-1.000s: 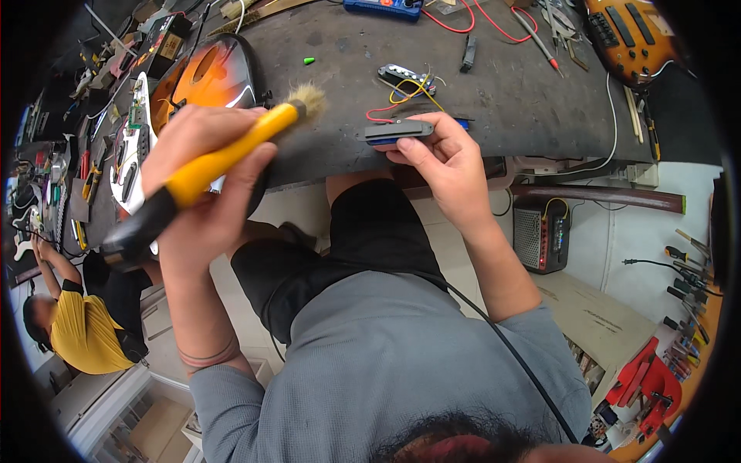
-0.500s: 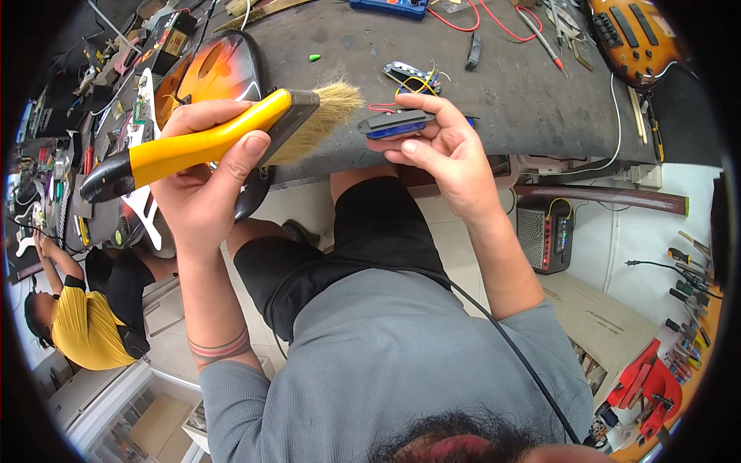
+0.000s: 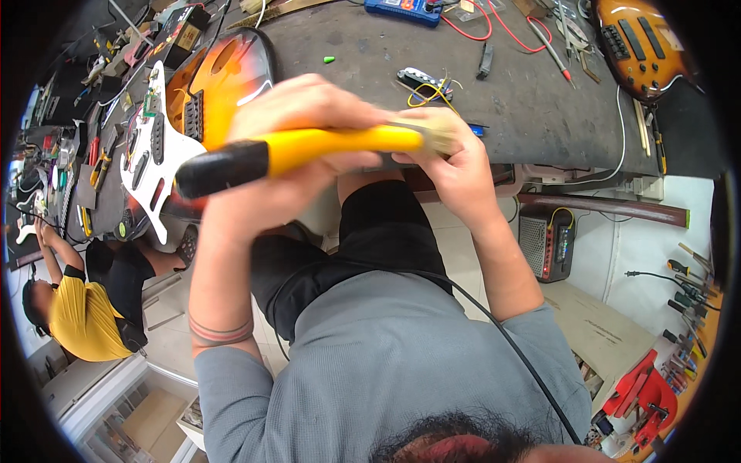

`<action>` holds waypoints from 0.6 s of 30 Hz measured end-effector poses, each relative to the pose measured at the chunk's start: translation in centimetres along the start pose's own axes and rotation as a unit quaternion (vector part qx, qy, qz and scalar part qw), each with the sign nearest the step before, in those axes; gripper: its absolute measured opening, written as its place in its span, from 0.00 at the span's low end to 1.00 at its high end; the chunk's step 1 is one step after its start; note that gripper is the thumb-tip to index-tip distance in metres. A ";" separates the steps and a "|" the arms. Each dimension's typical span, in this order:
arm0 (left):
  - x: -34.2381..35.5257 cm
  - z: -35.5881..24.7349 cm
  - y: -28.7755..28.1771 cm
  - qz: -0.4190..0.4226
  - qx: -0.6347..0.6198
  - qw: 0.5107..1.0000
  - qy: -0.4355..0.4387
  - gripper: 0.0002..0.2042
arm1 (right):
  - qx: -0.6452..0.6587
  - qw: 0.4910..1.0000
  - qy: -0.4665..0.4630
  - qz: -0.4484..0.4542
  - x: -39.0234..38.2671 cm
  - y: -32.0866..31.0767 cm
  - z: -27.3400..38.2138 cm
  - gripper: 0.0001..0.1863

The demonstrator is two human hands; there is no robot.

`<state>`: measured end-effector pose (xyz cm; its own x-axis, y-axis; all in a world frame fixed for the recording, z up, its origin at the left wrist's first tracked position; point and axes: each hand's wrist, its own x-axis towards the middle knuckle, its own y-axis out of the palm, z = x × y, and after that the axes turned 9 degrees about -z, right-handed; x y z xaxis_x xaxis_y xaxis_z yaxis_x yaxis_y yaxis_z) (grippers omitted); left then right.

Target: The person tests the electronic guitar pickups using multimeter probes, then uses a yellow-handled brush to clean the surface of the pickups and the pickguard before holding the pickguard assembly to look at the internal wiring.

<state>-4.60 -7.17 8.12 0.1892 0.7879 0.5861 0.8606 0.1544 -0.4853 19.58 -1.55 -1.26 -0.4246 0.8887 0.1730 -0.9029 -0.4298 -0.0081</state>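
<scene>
My left hand (image 3: 297,116), blurred by motion, is closed around the yellow handle of a paint brush (image 3: 332,144) with a black end. Its pale bristles (image 3: 441,133) meet the fingers of my right hand (image 3: 463,181). Those fingers are curled in a pinch on a guitar pickup, now mostly hidden behind the brush and my fingers. Just beyond on the bench lies another pickup (image 3: 421,79) with yellow wires. To the left, a sunburst electric guitar body (image 3: 235,65) rests beside a white pickguard (image 3: 160,139) carrying pickups.
The dark workbench (image 3: 324,35) holds a blue meter (image 3: 405,9) with red leads, a small green piece (image 3: 329,59) and a black bar (image 3: 485,60). A second guitar (image 3: 637,46) lies far right. A small amplifier (image 3: 546,243) stands below; a person in yellow (image 3: 85,320) works at left.
My left hand has swung the brush to the right, from beside the pickup onto it and my right fingers. The handle now lies nearly level. My right hand has stayed almost in place.
</scene>
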 end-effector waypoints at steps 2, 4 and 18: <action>-0.9 1.1 -2.3 -0.023 0.061 0.998 -0.021 0.14 | 0.114 0.989 0.097 -0.016 -0.5 0.2 0.3 0.15; -1.0 0.9 -3.4 -0.086 0.074 0.993 -0.023 0.14 | 0.118 0.989 0.087 -0.019 -0.5 0.3 0.2 0.15; -0.3 -0.3 0.3 -0.164 -0.124 0.979 0.005 0.13 | 0.169 0.981 0.092 -0.029 -0.2 0.6 0.7 0.15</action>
<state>-4.29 -7.56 8.01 -0.1134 0.7144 0.6905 0.9640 0.2473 -0.0976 19.16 -2.08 -0.61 -0.4060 0.9137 -0.0169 -0.8650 -0.3783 0.3297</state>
